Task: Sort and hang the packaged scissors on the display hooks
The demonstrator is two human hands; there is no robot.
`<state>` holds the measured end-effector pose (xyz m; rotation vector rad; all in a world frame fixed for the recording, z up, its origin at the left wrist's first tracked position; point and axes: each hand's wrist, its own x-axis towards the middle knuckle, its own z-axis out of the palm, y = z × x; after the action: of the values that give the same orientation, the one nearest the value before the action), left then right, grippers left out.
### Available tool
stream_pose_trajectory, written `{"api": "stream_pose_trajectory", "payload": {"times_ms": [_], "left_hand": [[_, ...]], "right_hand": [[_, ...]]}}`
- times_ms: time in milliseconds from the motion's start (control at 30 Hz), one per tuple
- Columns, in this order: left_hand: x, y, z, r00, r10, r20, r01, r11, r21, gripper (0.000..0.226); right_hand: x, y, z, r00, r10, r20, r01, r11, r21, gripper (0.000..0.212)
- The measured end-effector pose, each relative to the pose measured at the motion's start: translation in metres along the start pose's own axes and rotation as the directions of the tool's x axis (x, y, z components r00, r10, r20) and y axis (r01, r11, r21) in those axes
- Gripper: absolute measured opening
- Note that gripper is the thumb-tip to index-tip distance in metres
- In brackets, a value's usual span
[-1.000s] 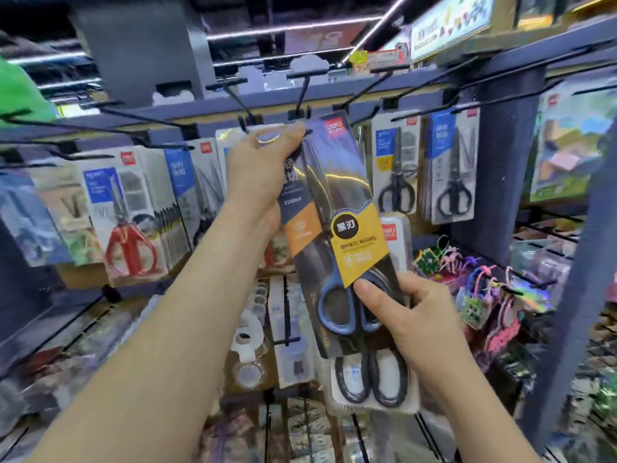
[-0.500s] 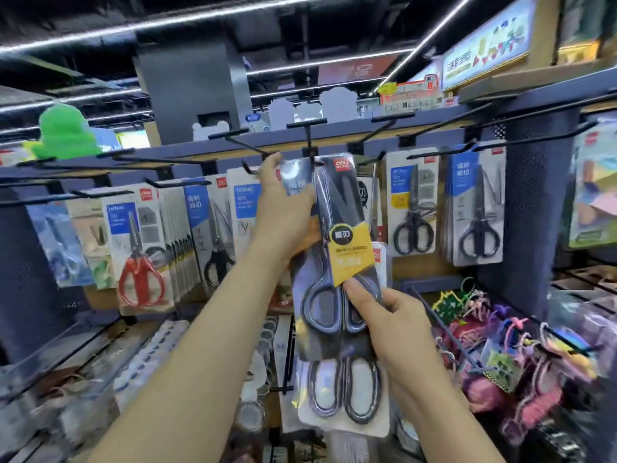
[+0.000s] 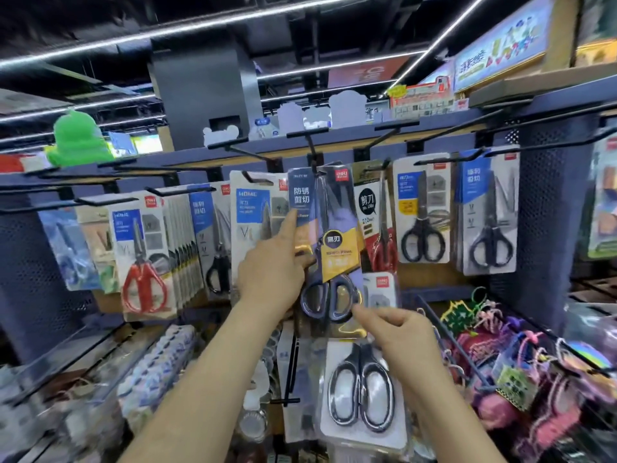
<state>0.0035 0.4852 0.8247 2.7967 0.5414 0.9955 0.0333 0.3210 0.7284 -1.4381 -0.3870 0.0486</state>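
**Item: blue-handled scissors pack, being seated on centre hook**

Item. We have the blue-handled scissors pack (image 3: 325, 242) upright in the middle of the top row, its top edge at the black display hook (image 3: 312, 152). The hang-hole itself is too small to read, so we cannot tell whether the card is fully threaded. A yellow label crosses its middle; the handles sit at the bottom.

Left hand (image 3: 273, 272). Half closed on the pack's left edge, thumb on the front near the label, index finger stretched up along the card.

Right hand (image 3: 397, 332). Thumb and forefinger pinch the pack's lower right corner, just under the handles; the other fingers are curled in, holding nothing else.

Neighbours. Just right hangs a red-handled scissors pack (image 3: 377, 225), overlapped by our card; further right, two black-handled packs (image 3: 422, 212). Just left, a white HOME pack (image 3: 257, 215); further left, a stacked row of red kitchen shears packs (image 3: 142, 262). Below our pack hangs a white-handled scissors pack (image 3: 362, 392), partly under the right hand.

Handling notes, our judgement. We would keep the card square to the hook and slide it back along the wire with the upper hand, using the lower pinch only to stop it swinging. Before letting go we would check that it hangs free of the red-handled pack and that its front faces out. The blister is likely slippery, so we would ease off gently.
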Motion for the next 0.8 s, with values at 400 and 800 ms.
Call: {"api": "stream_pose_trajectory", "payload": {"times_ms": [400,800], "left_hand": [[0.005,-0.015,0.004,0.998,-0.042,-0.041,0.033,0.979,-0.200,0.067],[0.003,-0.026,-0.002,0.997,-0.067,-0.025,0.044,0.847,-0.530,0.041]], "right_hand": [[-0.036,0.017,-0.017,0.957,-0.089,-0.276,0.121,0.988,0.099,0.022],[-0.029,-0.003,-0.024,0.954,-0.056,-0.296,0.182,0.889,0.419,0.031]]}}
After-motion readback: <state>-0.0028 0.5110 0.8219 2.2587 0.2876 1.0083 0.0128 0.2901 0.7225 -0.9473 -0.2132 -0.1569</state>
